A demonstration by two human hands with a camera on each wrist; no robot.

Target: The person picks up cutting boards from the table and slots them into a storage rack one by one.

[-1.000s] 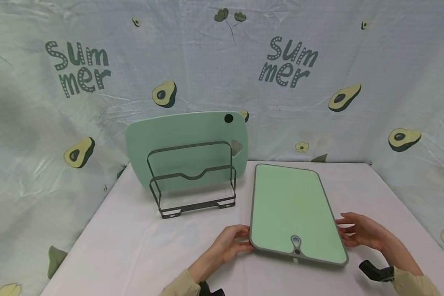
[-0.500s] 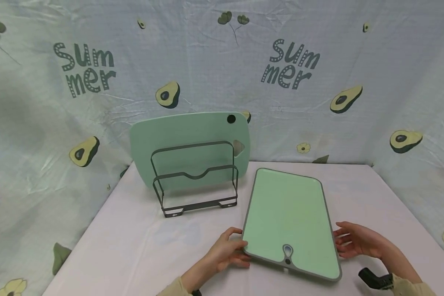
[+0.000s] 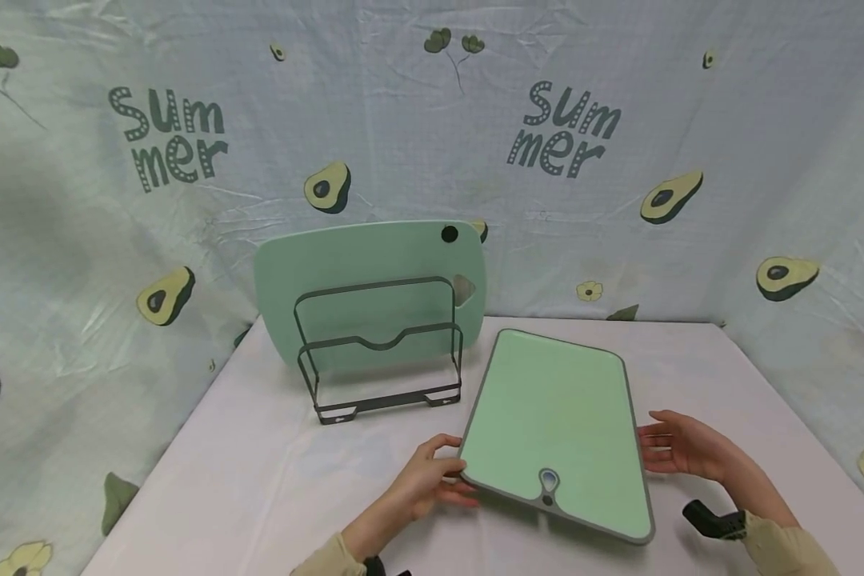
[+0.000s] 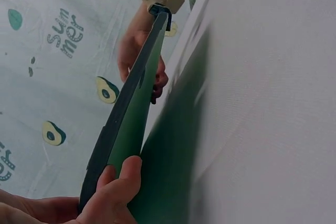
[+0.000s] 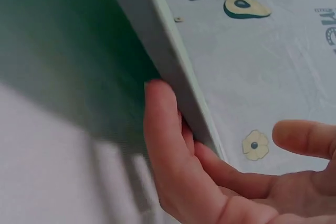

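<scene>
A light green cutting board [image 3: 554,424] with a grey rim and a small hole at its near end slants before me. Its near end is lifted off the table; a shadow falls beneath it in the left wrist view. My left hand [image 3: 421,480] pinches the near left corner, thumb on top and fingers underneath. At the right edge, my right hand [image 3: 691,448] supports the board with its fingers. In the right wrist view these fingers [image 5: 163,124] touch the edge from below, while the thumb [image 5: 304,137] stands away from it.
Back left, a dark wire rack [image 3: 379,347] stands on the white table [image 3: 259,480]. A second green cutting board [image 3: 360,260] stands upright in its rear part, with the front slot vacant. A printed cloth [image 3: 418,120] hangs behind and at both sides.
The board has turned a little and shifted left and nearer to me. My left hand has moved left with it, its thumb now over the corner. My right hand has followed slightly left.
</scene>
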